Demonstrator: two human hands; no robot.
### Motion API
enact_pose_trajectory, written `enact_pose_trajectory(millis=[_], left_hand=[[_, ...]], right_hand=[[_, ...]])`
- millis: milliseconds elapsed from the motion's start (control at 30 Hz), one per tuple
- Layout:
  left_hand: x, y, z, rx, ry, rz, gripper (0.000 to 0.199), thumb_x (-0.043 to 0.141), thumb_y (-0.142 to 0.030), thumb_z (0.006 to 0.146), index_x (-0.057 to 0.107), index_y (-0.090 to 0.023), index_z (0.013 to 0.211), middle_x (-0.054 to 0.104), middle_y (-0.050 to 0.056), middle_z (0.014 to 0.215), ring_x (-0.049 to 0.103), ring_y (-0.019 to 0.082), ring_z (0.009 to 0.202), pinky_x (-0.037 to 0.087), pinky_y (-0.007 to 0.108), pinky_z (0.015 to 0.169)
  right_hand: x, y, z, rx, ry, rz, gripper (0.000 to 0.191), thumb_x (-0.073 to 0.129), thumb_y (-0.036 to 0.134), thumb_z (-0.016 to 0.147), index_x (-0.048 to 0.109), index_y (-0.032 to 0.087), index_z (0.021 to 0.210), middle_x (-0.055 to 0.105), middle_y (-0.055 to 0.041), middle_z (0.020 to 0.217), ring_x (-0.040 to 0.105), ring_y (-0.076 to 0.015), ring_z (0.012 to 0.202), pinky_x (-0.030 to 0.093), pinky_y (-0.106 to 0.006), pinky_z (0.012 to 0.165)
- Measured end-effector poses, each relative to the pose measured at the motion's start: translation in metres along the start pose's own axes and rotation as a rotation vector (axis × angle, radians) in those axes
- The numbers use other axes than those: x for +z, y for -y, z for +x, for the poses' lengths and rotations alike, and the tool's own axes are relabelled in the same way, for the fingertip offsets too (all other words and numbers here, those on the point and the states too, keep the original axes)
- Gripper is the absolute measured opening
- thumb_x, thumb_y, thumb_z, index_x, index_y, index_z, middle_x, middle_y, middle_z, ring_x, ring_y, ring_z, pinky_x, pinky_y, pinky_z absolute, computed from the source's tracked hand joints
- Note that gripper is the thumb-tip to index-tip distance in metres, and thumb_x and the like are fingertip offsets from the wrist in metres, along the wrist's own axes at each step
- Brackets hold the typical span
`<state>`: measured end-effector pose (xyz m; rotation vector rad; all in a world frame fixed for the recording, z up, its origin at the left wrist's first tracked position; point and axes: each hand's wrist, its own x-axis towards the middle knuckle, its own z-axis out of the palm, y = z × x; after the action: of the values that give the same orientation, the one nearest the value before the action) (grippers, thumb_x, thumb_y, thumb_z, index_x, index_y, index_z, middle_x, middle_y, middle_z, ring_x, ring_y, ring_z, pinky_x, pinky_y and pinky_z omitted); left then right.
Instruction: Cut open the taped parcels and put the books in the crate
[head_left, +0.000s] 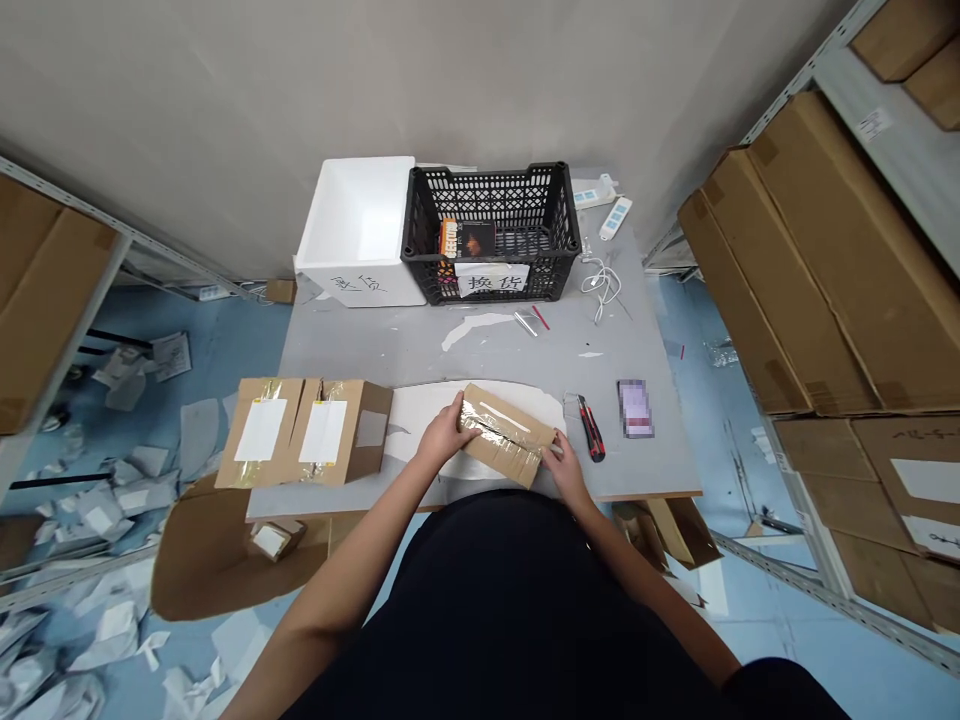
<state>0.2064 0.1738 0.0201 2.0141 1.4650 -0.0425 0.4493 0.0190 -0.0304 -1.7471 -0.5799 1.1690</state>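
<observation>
A small cardboard box (501, 455) with shiny tape along its top lies tilted over a white sheet (420, 408) at the table's front edge. My left hand (447, 436) grips the box's left end, fingers closed round it. At the right end, my right hand (564, 468) holds the corner between thumb and fingers. A red and black box cutter (591, 430) rests right of the box, and a phone (636, 409) lies farther right. Two cartons with white labels, a left one (251, 432) and a right one (367, 432), stand side by side at the table's left.
Behind are a white foam bin (360, 270) and a black crate (491, 268) holding a dark, orange-lettered package (478, 239). Power strips (616, 218) and a white cable (602, 283) lie back right. Carton-filled shelves flank the table; an open carton (217, 560) stands below left.
</observation>
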Motion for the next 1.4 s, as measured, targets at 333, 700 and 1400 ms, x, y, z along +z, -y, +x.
enact_pose_trajectory(millis=[333, 700, 1400], left_hand=[[0.023, 0.002, -0.041, 0.038, -0.247, 0.258, 0.09, 0.059, -0.061, 0.08, 0.022, -0.019, 0.151, 0.02, 0.023, 0.156, 0.024, 0.04, 0.142, 0.035, 0.051, 0.105], [0.014, -0.018, -0.014, 0.39, -0.05, 0.397, 0.086, 0.065, -0.055, 0.078, 0.03, -0.021, 0.149, 0.023, 0.016, 0.157, 0.013, 0.035, 0.147, 0.011, 0.057, 0.117], [0.027, -0.039, 0.008, 0.357, -0.076, 0.412, 0.069, 0.043, -0.054, 0.092, 0.027, -0.02, 0.151, 0.025, 0.012, 0.158, 0.011, 0.031, 0.148, 0.008, 0.055, 0.117]], right_hand=[[0.002, 0.043, 0.086, -0.201, 0.212, -0.053, 0.046, 0.056, 0.043, 0.082, 0.062, 0.021, 0.122, 0.064, -0.0096, 0.126, 0.06, -0.0232, 0.114, 0.047, -0.04, 0.098], [-0.083, -0.041, 0.06, 0.056, -0.303, -0.78, 0.056, 0.059, 0.028, 0.078, 0.051, 0.015, 0.133, 0.053, -0.0194, 0.128, 0.048, -0.0331, 0.119, 0.033, -0.045, 0.102], [-0.064, 0.017, 0.032, 0.131, 0.265, 0.171, 0.075, 0.064, 0.036, 0.075, 0.037, 0.026, 0.145, 0.062, 0.0039, 0.075, 0.051, -0.0084, 0.043, 0.04, -0.019, 0.034]])
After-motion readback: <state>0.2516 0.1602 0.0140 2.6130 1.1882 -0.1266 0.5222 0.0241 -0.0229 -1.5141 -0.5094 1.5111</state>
